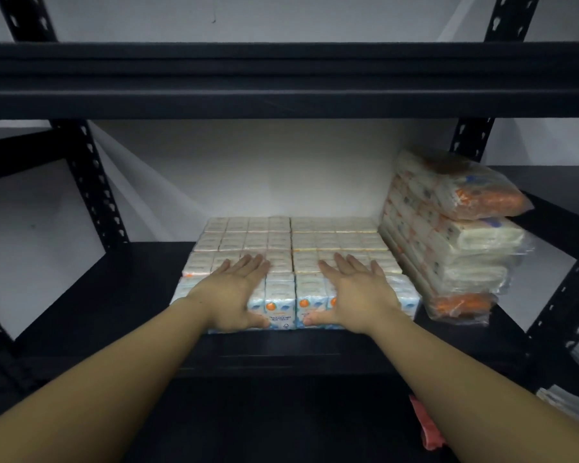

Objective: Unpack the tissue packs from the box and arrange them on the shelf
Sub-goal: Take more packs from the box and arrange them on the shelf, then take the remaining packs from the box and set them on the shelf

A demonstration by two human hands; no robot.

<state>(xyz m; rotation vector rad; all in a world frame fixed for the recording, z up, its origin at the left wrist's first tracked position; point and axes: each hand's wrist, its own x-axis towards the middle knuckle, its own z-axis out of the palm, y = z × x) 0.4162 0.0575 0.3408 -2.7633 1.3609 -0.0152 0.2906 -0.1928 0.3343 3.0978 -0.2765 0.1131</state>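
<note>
Several white mini tissue packs (291, 240) with orange and blue print stand in tight rows on the black shelf (107, 295), forming one flat block. My left hand (234, 292) lies flat on the front left of the block, fingers spread, thumb against the front face. My right hand (358, 292) lies flat the same way on the front right part. Neither hand grips a pack. The box is not in view.
A leaning stack of larger bagged tissue bundles (448, 235) stands at the right end of the shelf, touching the block. The upper shelf beam (281, 81) hangs low above. Black perforated uprights (94, 182) flank the bay. A pink object (425, 426) lies below right.
</note>
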